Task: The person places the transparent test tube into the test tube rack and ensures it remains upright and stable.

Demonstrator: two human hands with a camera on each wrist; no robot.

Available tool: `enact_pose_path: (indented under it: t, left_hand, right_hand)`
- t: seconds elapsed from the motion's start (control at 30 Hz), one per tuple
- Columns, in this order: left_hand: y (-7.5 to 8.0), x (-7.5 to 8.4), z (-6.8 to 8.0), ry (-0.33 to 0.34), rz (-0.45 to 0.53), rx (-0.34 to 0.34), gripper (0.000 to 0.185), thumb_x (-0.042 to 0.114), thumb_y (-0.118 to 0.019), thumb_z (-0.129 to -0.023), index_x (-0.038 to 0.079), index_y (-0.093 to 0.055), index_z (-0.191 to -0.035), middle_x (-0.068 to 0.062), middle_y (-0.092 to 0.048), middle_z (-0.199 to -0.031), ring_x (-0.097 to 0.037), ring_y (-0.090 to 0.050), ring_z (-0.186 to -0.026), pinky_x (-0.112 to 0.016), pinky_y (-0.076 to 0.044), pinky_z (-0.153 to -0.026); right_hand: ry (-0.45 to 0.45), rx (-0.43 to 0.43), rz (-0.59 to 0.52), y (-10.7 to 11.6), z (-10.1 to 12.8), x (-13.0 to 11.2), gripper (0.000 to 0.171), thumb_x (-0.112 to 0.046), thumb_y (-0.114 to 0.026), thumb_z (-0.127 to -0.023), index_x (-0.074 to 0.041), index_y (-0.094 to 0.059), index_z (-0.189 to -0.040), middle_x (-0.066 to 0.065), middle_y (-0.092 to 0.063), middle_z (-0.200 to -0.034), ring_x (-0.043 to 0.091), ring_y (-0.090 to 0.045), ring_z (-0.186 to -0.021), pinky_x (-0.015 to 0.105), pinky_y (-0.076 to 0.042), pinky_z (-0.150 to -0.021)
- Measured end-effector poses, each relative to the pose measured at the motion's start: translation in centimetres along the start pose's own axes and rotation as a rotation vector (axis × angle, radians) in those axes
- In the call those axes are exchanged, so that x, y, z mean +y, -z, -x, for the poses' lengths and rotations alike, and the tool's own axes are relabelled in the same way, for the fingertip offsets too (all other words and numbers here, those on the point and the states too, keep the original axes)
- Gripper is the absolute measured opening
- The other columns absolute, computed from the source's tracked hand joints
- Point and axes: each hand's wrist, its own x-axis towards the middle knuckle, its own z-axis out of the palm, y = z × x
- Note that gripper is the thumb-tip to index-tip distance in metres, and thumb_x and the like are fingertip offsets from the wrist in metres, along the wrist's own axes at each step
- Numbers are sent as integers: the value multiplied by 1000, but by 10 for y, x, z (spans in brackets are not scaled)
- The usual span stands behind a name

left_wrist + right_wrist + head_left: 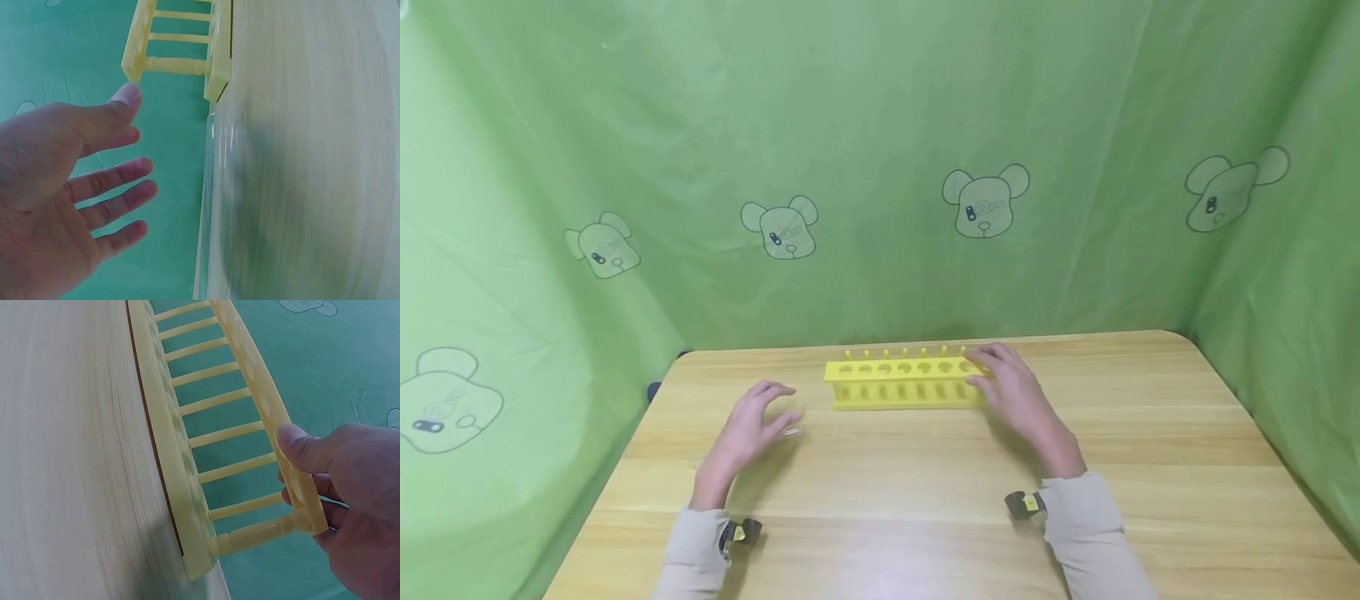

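A yellow test tube rack with a row of holes and several pegs stands upright at the back of the table. My right hand grips the right end of its top bar. In the right wrist view, the thumb lies on one side of that bar and the fingers reach behind it. My left hand, left of the rack and apart from it, holds nothing, its fingers spread. Beside that hand a clear glass tube lies on the table in the left wrist view; the head view shows only a glint of it.
The wooden table runs back to a green curtain printed with mouse heads. More green curtain hangs along the left and right sides. The rack stands close to the table's back edge.
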Motion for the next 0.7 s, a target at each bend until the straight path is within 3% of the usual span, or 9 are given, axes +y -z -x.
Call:
enact_pose_path:
  t: [0.33, 0.7]
  left_hand:
    - [0, -2, 4, 53, 7, -83, 52, 21, -83, -88, 3, -64, -133, -16, -64, -130, -36, -62, -117, -54, -52, -102]
    - [-2, -5, 10, 129, 30, -164, 45, 20, -83, -87, 3, -67, -126, -15, -66, -125, -36, -62, -116, -53, -52, -103]
  right_hand:
    - [9, 11, 3, -1, -1, 1, 43, -8, -71, -96, 4, -61, -135, 22, -59, -130, 40, -54, -122, 57, -47, -107]
    - [-8, -6, 7, 0, 1, 0, 43, -10, -70, -97, 4, -60, -136, 22, -58, -131, 40, -54, -123, 57, -46, -109]
